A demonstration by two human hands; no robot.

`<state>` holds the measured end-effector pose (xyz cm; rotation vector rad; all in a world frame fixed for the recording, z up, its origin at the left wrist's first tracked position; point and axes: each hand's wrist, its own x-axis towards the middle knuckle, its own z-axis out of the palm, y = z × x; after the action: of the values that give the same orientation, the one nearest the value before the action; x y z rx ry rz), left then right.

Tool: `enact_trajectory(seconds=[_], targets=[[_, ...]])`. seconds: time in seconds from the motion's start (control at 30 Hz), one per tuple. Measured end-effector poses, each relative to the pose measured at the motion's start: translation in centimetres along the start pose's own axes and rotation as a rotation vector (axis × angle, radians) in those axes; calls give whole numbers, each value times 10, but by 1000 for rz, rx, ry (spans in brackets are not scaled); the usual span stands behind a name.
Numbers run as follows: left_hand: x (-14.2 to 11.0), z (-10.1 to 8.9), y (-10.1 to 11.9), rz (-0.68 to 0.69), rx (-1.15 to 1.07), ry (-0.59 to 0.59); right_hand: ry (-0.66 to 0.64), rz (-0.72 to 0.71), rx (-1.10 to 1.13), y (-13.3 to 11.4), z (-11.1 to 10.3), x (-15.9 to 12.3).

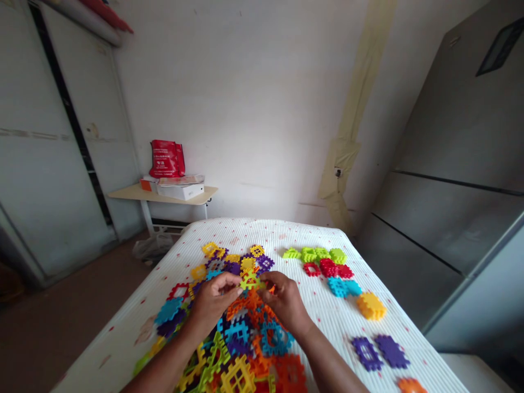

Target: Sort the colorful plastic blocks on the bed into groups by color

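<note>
Between my two hands, a yellow-green notched plastic building piece (249,281) is held above the pile. My left hand (216,295) pinches its left side with thumb and fingers. On its right side, the fingers of my right hand (284,297) are closed, partly covering that edge. Below and around the hands spreads a mixed heap of interlocking pieces, among them orange pieces (254,305), a blue piece (273,337) and a yellow window piece (238,375). Purple and yellow pieces, such as a yellow square (248,264), lie just beyond my fingertips.
Sorted groups lie on the right of the covered table (327,327): green pieces (315,254), red pieces (328,267), blue pieces (344,287), a yellow stack (371,305), purple pieces (392,351) and an orange piece (411,386). A side desk (131,192) carries a red bag (166,158).
</note>
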<state>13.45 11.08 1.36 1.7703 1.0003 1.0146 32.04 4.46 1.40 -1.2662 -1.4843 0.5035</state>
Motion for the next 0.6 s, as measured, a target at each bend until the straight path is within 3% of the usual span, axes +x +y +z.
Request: enact_trajectory(seconds=[0.13,0.4,0.5,0.6], targets=[[-3,4,-3,-44,-21,-15,-92,-152,-459,-11,-2,-3],[-8,12,-5,-53,-12,-56,-143,-203,-728,-9,8,-3],[-10,-1,-4,24,107,22,-195,-195,-840,0,-14,18],[-17,-25,-12,127,201,189,-173,-8,-1019,14,-51,54]])
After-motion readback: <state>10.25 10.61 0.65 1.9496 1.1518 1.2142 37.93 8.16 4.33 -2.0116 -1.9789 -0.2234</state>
